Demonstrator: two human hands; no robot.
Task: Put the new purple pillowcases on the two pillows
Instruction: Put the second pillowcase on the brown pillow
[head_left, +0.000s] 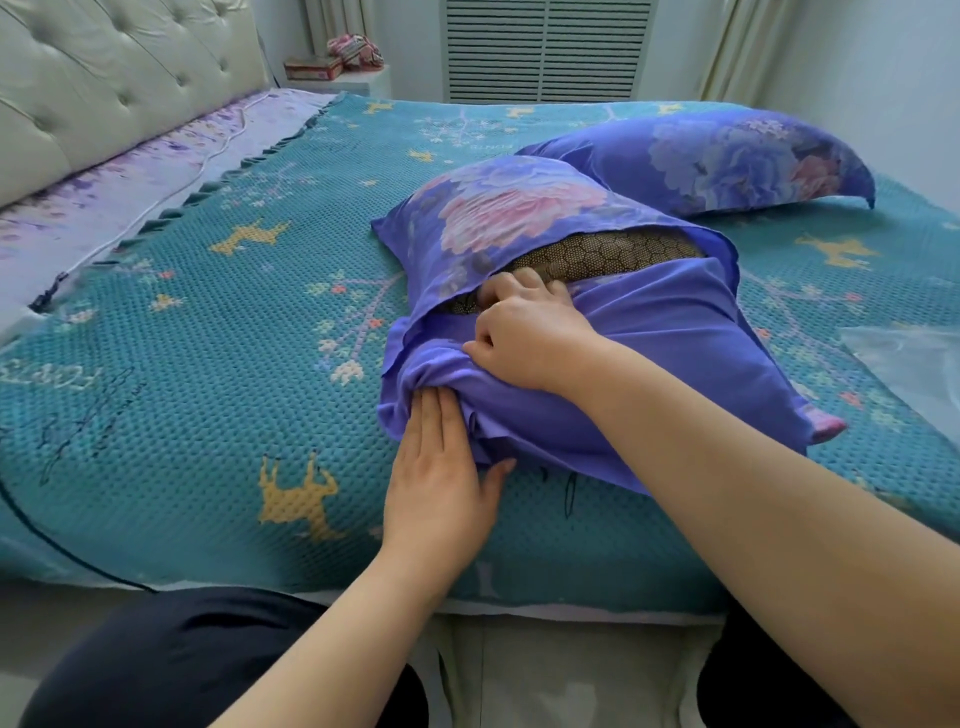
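A purple floral pillowcase (665, 353) covers most of a pillow lying on the bed in front of me. At its open slit the pillow's dark mesh cover (602, 254) shows. My right hand (524, 332) has its fingers curled into that slit, tucked between the mesh and the purple fabric. My left hand (441, 467) lies flat with straight fingers against the bunched near-left edge of the pillowcase. A second pillow in a purple floral pillowcase (727, 161) lies behind it to the right, fully covered.
The bed wears a teal textured cover (197, 374) with yellow deer figures. A tufted cream headboard (104, 78) runs along the left. Clear plastic wrapping (914, 358) lies at the right edge. A box and fabric items (337, 57) sit on a ledge at the back.
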